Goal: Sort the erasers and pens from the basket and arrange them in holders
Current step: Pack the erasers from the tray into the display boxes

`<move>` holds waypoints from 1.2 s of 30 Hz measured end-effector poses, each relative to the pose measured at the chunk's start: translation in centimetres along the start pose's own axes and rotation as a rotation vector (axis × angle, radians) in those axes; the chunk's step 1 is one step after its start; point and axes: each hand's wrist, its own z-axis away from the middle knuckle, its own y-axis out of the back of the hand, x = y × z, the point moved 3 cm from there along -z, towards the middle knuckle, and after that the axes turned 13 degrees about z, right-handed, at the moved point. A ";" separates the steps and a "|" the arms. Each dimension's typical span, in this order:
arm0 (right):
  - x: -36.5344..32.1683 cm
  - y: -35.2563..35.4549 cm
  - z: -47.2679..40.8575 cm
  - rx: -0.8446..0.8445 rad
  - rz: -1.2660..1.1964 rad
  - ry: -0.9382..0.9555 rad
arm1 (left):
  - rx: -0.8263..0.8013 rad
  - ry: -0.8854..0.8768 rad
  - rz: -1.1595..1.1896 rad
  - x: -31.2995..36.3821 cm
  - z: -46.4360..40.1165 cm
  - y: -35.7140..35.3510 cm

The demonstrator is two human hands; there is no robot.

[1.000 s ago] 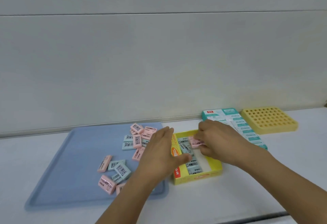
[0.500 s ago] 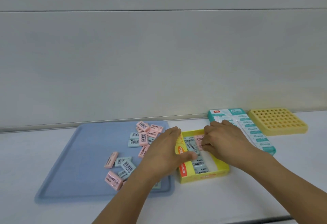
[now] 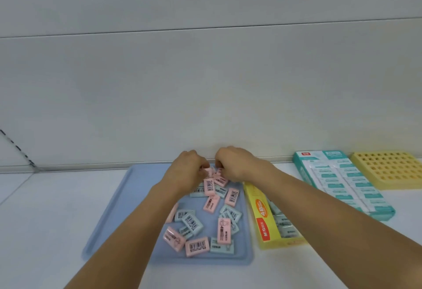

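Note:
Several pink and pale blue erasers (image 3: 209,218) lie scattered on a blue tray (image 3: 127,204). Both hands are at the tray's far edge. My left hand (image 3: 187,170) curls its fingers on a pink eraser (image 3: 208,172) in the far pile. My right hand (image 3: 237,165) curls its fingers on another pink eraser (image 3: 219,180) right beside it. A yellow eraser box (image 3: 265,220) stands to the right of the tray with blue erasers in it, partly hidden by my right forearm.
A teal box (image 3: 338,181) of wrapped white erasers lies right of the yellow box. A yellow holder (image 3: 390,170) with a grid of holes sits at the far right. A pale wall rises just behind the tray.
Both hands left the yellow box and moved left and back to the far pile of erasers on the tray. The view has shifted to the left.

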 end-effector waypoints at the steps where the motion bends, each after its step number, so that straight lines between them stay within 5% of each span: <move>1: 0.0 -0.1 -0.3 -0.031 -0.008 0.011 | 0.000 0.019 0.018 -0.2 0.3 0.0; 4: 0.6 -0.3 0.1 -0.065 -0.111 0.020 | 0.126 0.138 0.225 -0.5 1.4 0.5; 7: 2.1 0.4 2.0 0.101 -0.340 -0.089 | 0.296 0.365 0.996 -0.2 2.9 1.0; 9: 3.2 1.2 4.0 0.185 -0.694 -0.221 | 0.243 0.449 1.469 1.1 3.7 0.9; 13: 4.1 1.8 8.4 0.180 -1.290 -0.282 | 0.030 0.340 1.421 4.2 4.3 0.0; 17: 4.2 2.0 11.6 0.217 -1.429 -0.270 | -0.004 0.262 1.301 6.3 4.3 -0.8; 19: 4.8 2.1 12.9 0.265 -1.286 -0.237 | 0.001 0.232 1.281 7.0 4.2 -1.0; 23: 6.1 3.1 15.6 0.414 -0.452 -0.094 | -0.088 0.164 1.237 9.1 4.1 -1.8; 26: 6.9 4.0 17.0 0.511 -0.083 -0.024 | -0.139 0.150 1.213 10.4 4.4 -2.7; 31: 8.5 1.8 17.9 0.242 0.156 -0.070 | -0.092 0.167 0.390 10.7 5.2 -3.8; 36: 7.7 -0.4 17.1 0.083 0.289 -0.065 | -0.121 0.138 0.342 10.9 5.3 -4.2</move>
